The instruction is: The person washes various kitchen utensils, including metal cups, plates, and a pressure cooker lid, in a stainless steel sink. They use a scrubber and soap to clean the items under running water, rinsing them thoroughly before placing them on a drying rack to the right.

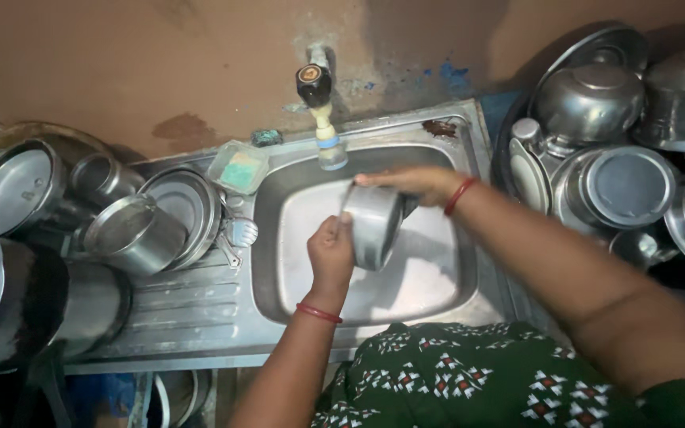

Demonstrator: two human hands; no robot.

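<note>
Left hand (331, 255): raised from below over the sink (469, 135), fingers curled around the near rim of a small steel pot (372, 225). Right hand (415, 183): reaching across from the right, fingers clasping the pot's far rim. Pot: tilted on its side, held above the basin just under the tap (320, 111). The pot's inside and both palms are hidden. Stacked steel vessels (612, 135) on the right run past the frame edge.

shiny steel pot (373, 224) (dull inside), matt steel sink (438, 277).
</note>
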